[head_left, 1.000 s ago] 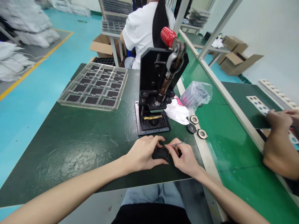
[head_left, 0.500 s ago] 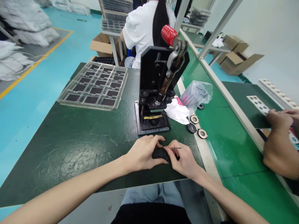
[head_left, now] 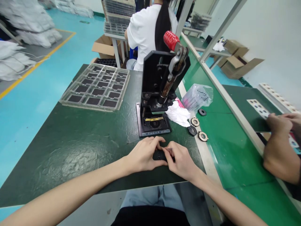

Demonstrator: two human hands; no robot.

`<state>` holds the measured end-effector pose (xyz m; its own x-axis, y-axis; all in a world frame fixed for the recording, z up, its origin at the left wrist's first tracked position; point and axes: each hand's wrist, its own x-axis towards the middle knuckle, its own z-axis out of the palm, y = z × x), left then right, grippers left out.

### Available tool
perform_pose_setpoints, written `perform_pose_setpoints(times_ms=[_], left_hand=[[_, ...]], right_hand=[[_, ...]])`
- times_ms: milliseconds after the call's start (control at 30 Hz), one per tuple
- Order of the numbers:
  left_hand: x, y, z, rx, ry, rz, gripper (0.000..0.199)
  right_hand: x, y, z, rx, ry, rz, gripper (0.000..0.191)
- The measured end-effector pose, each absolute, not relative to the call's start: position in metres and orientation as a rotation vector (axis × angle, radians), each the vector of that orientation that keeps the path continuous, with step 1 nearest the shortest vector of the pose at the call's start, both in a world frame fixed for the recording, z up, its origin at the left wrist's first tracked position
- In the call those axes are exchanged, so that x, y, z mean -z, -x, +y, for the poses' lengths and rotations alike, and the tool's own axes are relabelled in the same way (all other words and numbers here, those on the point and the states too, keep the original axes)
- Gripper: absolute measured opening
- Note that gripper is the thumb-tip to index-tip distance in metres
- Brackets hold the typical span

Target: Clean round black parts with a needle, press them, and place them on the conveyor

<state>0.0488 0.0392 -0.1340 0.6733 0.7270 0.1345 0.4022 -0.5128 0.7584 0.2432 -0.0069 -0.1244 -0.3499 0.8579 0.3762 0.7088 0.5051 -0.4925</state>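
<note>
Several white sacks (head_left: 23, 28) lie heaped at far left beside the blue floor (head_left: 30, 131), which has a yellow line (head_left: 35, 56) painted on it. Next comes the dark green worktop (head_left: 70, 150), carrying a clear plastic tray (head_left: 94, 91) of dark pads and a black hand press (head_left: 156, 84) with a red grip (head_left: 170, 40). Further right: crumpled white cloth (head_left: 177, 114), a plastic bag (head_left: 197, 97), four small discs (head_left: 195, 121), then a green bench (head_left: 237, 150) where a co-worker's hands (head_left: 278, 124) work.

Black oval part (head_left: 159, 155) sits just in front of the press. Left hand (head_left: 143, 155) curls around it, gripping; right hand (head_left: 182, 158) presses in closely from the other side, fingers pinched at its top.
</note>
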Motion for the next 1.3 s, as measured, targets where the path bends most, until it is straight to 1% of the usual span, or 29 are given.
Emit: perform_pose_setpoints(times_ms=[133, 267, 433, 600, 800, 867, 967, 1067, 1167, 1200, 1300], left_hand=[[0.134, -0.049, 0.039, -0.589, -2.160, 0.863, 0.064], [0.134, -0.049, 0.039, -0.598, -2.160, 0.863, 0.069], [0.134, -0.049, 0.038, -0.592, -2.177, 0.869, 0.069], [0.134, -0.050, 0.037, -0.590, -2.168, 0.867, 0.071], [0.136, -0.050, 0.039, -0.604, -2.180, 0.861, 0.071], [0.137, -0.051, 0.040, -0.598, -2.171, 0.870, 0.070], [0.137, -0.052, 0.040, -0.581, -2.147, 0.901, 0.070], [0.136, -0.053, 0.041, -0.570, -2.139, 0.913, 0.071], [0.135, -0.053, 0.042, -0.566, -2.165, 0.901, 0.072], [0.135, -0.053, 0.042, -0.566, -2.178, 0.895, 0.072], [0.135, -0.053, 0.042, -0.566, -2.214, 0.874, 0.072]], right_hand=[[0.124, -0.244, -0.007, -0.263, 1.274, -2.208, 0.017], [0.124, -0.245, -0.008, -0.305, 1.300, -2.172, 0.016], [0.126, -0.245, -0.008, -0.340, 1.285, -2.129, 0.017], [0.129, -0.246, -0.009, -0.488, 1.295, -2.053, 0.015], [0.133, -0.243, -0.011, -0.415, 1.291, -2.067, 0.019], [0.132, -0.243, -0.010, -0.471, 1.294, -2.038, 0.019], [0.122, -0.248, -0.008, -0.604, 1.314, -1.821, 0.018], [0.102, -0.259, -0.011, -0.554, 1.340, -1.563, 0.018], [0.084, -0.270, -0.020, -0.580, 1.364, -1.533, 0.014], [0.081, -0.273, -0.024, -0.624, 1.384, -1.532, 0.016], [0.080, -0.277, -0.035, -0.717, 1.440, -1.498, 0.050]])
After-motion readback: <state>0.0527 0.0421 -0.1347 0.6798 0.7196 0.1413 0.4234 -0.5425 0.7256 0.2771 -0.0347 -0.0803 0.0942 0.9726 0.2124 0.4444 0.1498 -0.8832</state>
